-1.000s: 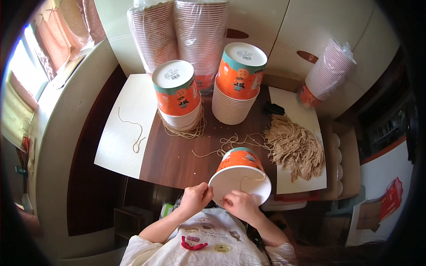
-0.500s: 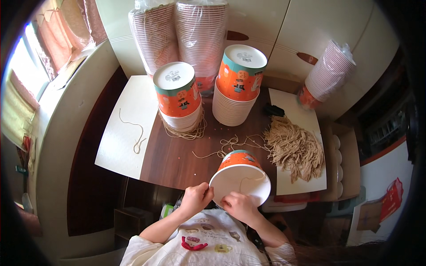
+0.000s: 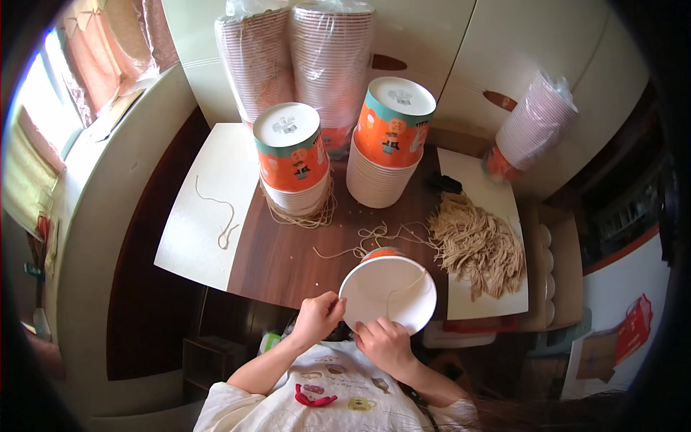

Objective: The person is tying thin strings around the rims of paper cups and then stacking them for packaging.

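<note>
A large paper bucket (image 3: pixel 371 306) with a white inside and an orange outer wall lies tilted, its mouth toward me. My left hand (image 3: pixel 317 321) is closed at the left of its rim, thumb and fingers pinched there. The fingers of my right hand (image 3: pixel 386 349) are curled over the lower rim; whether they also hold cord is hidden. A thin tan cord (image 3: pixel 404 289) runs across the inside of the bucket. Beyond the bucket, loose tan cords (image 3: pixel 385 235) lie on the brown table (image 3: pixel 270 263).
Two upside-down stacks of orange buckets, a left stack (image 3: pixel 295 162) and a right stack (image 3: pixel 390 137), stand farther back. Behind them rise plastic-wrapped stacks (image 3: pixel 332 65). A heap of tan cords (image 3: pixel 479 245) lies at right, a single cord (image 3: pixel 232 216) at left. An open cardboard box (image 3: pixel 568 281) stands beyond the right edge.
The bucket's mouth has turned up more toward me, so less of its orange wall shows. My right hand has shifted from inside the mouth down onto the lower rim.
</note>
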